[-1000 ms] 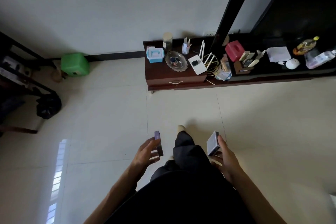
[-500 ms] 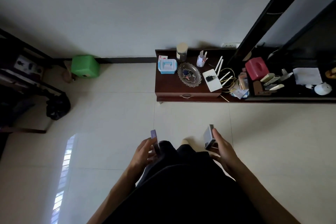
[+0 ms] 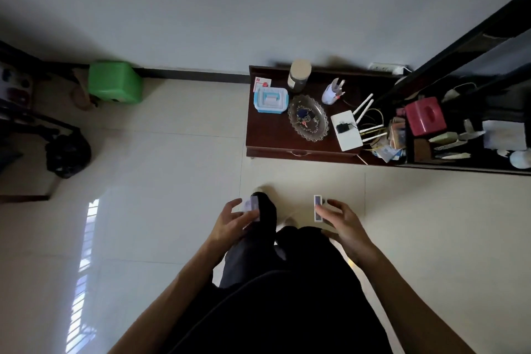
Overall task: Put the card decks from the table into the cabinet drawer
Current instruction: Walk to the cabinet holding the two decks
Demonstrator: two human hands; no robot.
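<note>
View from above, looking down at a pale glossy tiled floor (image 3: 161,210) w/ a white wall beyond. A low dark-brown wooden cabinet (image 3: 270,138) stands against the wall, upper right; its front drawer w/ a curved metal handle (image 3: 298,153) looks closed. A person in black clothing fills the bottom centre, both bare forearms reaching fwd over the floor, short of the cabinet. A green plastic stool (image 3: 115,82) sits by the wall at left, a black bag (image 3: 67,154) nearer the left edge. On the cabinet top: a red tissue box (image 3: 425,115), an oval cut-glass dish (image 3: 308,118) holding keys, a white router (image 3: 346,131) w/ antennas, a blue-and-white lidded plastic box (image 3: 271,100), a round jar w/ a tan lid (image 3: 298,75). Left hand (image 3: 232,221): grip curled around a pale purple card deck (image 3: 250,205), blurred. Right hand (image 3: 342,218): fingers closed on a 2nd card deck, blue-edged, held upright (image 3: 317,207). Both decks are in the air, well apart from each other.
</note>
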